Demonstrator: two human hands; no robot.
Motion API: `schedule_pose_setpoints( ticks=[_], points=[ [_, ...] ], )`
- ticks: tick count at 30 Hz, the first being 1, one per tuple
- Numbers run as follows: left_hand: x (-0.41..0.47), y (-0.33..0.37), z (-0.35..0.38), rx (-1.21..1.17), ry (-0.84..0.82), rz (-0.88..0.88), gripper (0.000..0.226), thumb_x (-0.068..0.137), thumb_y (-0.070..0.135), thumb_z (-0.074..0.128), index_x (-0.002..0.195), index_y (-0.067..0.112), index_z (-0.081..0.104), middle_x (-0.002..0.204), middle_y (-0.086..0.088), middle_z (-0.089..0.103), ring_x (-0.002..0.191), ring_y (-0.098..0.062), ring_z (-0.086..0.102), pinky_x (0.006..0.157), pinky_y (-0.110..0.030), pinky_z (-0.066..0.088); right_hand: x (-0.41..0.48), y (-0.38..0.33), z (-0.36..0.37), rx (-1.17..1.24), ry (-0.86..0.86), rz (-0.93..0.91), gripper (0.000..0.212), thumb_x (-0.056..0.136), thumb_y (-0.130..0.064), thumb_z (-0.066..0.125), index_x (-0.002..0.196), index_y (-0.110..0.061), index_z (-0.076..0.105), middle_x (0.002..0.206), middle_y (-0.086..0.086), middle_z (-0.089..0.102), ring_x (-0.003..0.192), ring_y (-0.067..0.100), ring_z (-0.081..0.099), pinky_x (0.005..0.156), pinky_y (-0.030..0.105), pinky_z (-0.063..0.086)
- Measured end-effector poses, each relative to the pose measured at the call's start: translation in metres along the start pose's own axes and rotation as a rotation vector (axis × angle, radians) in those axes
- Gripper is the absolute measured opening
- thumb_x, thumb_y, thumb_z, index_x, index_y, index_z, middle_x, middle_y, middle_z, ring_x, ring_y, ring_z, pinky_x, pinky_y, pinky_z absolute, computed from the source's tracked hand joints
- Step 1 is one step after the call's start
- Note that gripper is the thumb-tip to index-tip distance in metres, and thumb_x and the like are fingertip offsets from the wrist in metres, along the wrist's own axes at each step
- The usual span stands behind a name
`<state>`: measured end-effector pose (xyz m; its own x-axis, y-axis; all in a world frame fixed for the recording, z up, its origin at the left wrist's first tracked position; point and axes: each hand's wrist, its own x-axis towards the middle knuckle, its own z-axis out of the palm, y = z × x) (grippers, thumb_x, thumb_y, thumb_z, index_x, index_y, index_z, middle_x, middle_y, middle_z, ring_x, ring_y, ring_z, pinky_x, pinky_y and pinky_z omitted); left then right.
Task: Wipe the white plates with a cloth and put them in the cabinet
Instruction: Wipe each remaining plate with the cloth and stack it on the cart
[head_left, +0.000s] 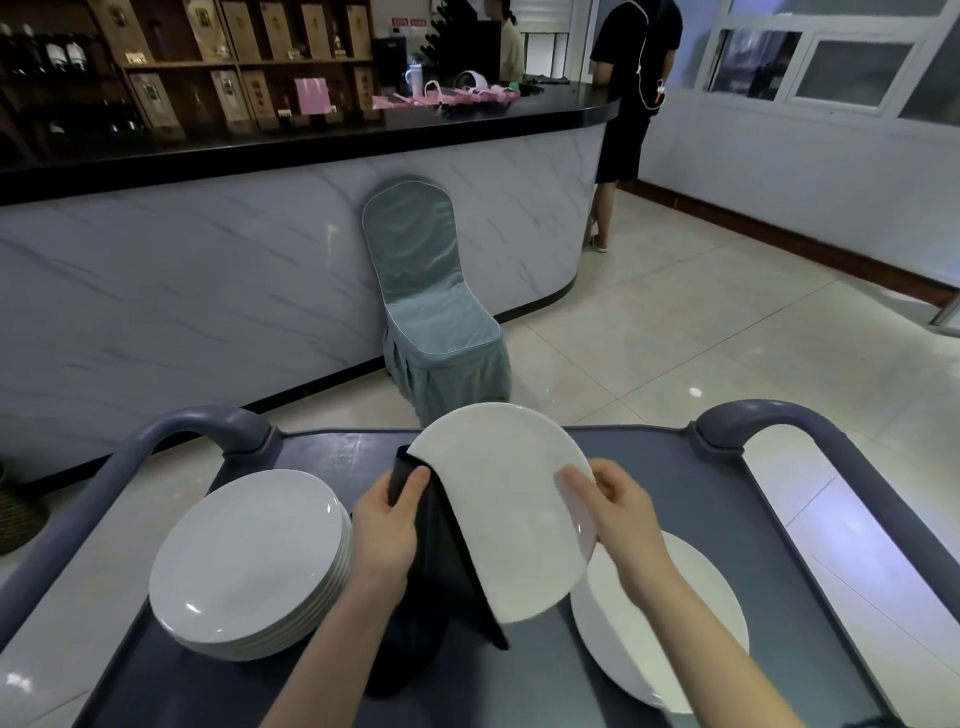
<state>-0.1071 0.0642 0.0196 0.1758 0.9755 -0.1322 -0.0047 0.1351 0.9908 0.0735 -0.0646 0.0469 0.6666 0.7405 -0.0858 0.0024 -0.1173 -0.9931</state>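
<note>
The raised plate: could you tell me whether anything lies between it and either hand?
The dark cloth lies between the left hand and the raised plate, covering its left edge. The right hand grips the right rim directly.

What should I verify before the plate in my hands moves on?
1. Left hand grips cloth against held plate, at its left rim: ok.
2. Right hand grips its right rim: ok.
3. Held plate fully wiped: cannot tell.
4. Right plate on the cart, nothing on its visible part: ok.
5. Stack at left sits even: ok.
6. Cabinet in view: not ok.
</note>
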Motion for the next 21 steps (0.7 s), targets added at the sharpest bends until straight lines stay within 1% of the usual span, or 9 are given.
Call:
schedule_pose_setpoints(
  ticks=[3,5,6,9,12,14,16,18,21],
  points=[
    [0.005,0.019,0.003,0.235,-0.303,0.246,0.009,0.089,0.019,0.069,0.080,0.016,0.069,0.070,0.009,0.070,0.065,0.001,0.057,0.061,-0.014,0.046,0.015,-0.022,-0.007,-0.327,-0.264,-0.150,0.006,0.091,-0.037,0.069,0.088,-0.032,0.069,0.085,-0.015,0.071,0.077,0.001,0.063,0.066,0.011,0.046],
    [0.005,0.028,0.011,0.405,-0.465,0.374,0.015,0.086,0.020,0.072,0.076,0.012,0.065,0.065,0.003,0.061,0.061,-0.001,0.049,0.060,-0.017,0.040,0.019,-0.029,0.001,-0.548,-0.406,-0.269,0.016,0.092,-0.042,0.065,0.077,-0.037,0.065,0.075,-0.019,0.065,0.070,-0.002,0.056,0.063,0.013,0.041],
    [0.006,0.031,0.013,0.447,-0.507,0.403,0.018,0.086,0.021,0.073,0.073,0.013,0.063,0.062,0.004,0.057,0.060,-0.001,0.046,0.058,-0.017,0.038,0.020,-0.029,0.005,-0.597,-0.421,-0.315,0.023,0.094,-0.043,0.063,0.071,-0.038,0.061,0.068,-0.019,0.060,0.065,-0.001,0.052,0.060,0.015,0.038],
    [0.005,0.029,0.013,0.355,-0.485,0.340,0.015,0.089,0.021,0.069,0.074,0.017,0.064,0.064,0.004,0.060,0.062,-0.002,0.050,0.060,-0.017,0.041,0.019,-0.025,0.002,-0.480,-0.291,-0.333,0.030,0.094,-0.037,0.065,0.064,-0.032,0.062,0.059,-0.013,0.055,0.057,-0.001,0.046,0.055,0.015,0.035],
    [0.001,0.015,0.006,0.113,-0.263,0.147,0.012,0.093,0.019,0.063,0.083,0.018,0.069,0.075,0.007,0.072,0.068,-0.001,0.061,0.063,-0.015,0.050,0.013,-0.017,-0.005,-0.164,0.005,-0.141,0.020,0.092,-0.036,0.067,0.077,-0.025,0.073,0.068,-0.009,0.068,0.058,-0.001,0.057,0.055,0.012,0.044],
    [-0.001,0.010,0.003,0.067,-0.197,0.061,0.012,0.095,0.021,0.062,0.086,0.017,0.070,0.081,0.002,0.074,0.072,-0.003,0.064,0.062,-0.017,0.053,0.007,-0.010,-0.004,-0.054,0.095,-0.051,0.022,0.093,-0.036,0.065,0.077,-0.023,0.073,0.071,-0.007,0.070,0.057,-0.001,0.059,0.052,0.011,0.046],
    [0.001,0.012,0.000,0.132,-0.212,0.089,0.011,0.094,0.021,0.063,0.086,0.018,0.070,0.082,0.001,0.074,0.072,-0.004,0.065,0.064,-0.018,0.053,0.004,-0.007,-0.002,-0.124,0.044,-0.064,0.026,0.095,-0.035,0.063,0.077,-0.018,0.070,0.072,-0.003,0.068,0.060,0.002,0.057,0.055,0.014,0.046],
    [0.005,0.019,0.001,0.217,-0.307,0.158,0.008,0.092,0.021,0.065,0.087,0.017,0.071,0.083,-0.002,0.074,0.073,-0.005,0.064,0.069,-0.023,0.053,0.005,-0.011,0.000,-0.259,-0.066,-0.127,0.032,0.096,-0.034,0.062,0.080,-0.007,0.066,0.070,0.003,0.062,0.063,0.006,0.051,0.059,0.022,0.042],
    [0.009,0.027,0.007,0.375,-0.446,0.265,0.011,0.089,0.021,0.069,0.087,0.010,0.069,0.084,-0.010,0.070,0.072,-0.007,0.057,0.069,-0.027,0.049,0.011,-0.023,0.002,-0.447,-0.244,-0.224,0.039,0.096,-0.033,0.062,0.067,-0.008,0.052,0.060,-0.009,0.045,0.057,0.004,0.039,0.055,0.019,0.030]
  ],
)
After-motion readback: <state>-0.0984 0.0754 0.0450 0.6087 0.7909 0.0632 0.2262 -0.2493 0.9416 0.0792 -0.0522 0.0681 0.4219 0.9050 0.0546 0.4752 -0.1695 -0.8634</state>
